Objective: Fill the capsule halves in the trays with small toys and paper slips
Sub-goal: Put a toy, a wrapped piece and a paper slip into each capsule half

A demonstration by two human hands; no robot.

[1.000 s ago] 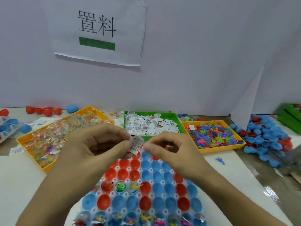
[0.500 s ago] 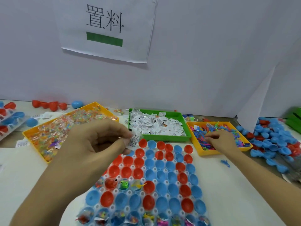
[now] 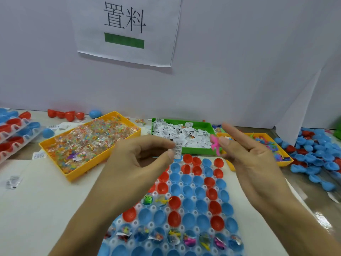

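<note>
A clear tray (image 3: 186, 209) of red and blue capsule halves lies in front of me; its near row holds small toys and wrappers, and two halves further up hold little dinosaurs. My left hand (image 3: 140, 163) pinches a printed paper slip (image 3: 178, 149) between thumb and forefinger above the tray's far end. My right hand (image 3: 245, 156) is raised beside it, pinching a small pink toy (image 3: 215, 144) with the thumb while the index finger points out straight.
Behind the tray stand a yellow bin of wrapped beads (image 3: 88, 143), a green bin of paper slips (image 3: 184, 134) and a yellow bin of coloured toys (image 3: 265, 145). Loose blue and red capsule halves (image 3: 313, 156) are piled at right. More capsule trays (image 3: 14, 132) sit far left.
My right hand left the slip, reached into the toy bin at right, and has come back toward the left hand with a pink toy. The left hand kept the slip.
</note>
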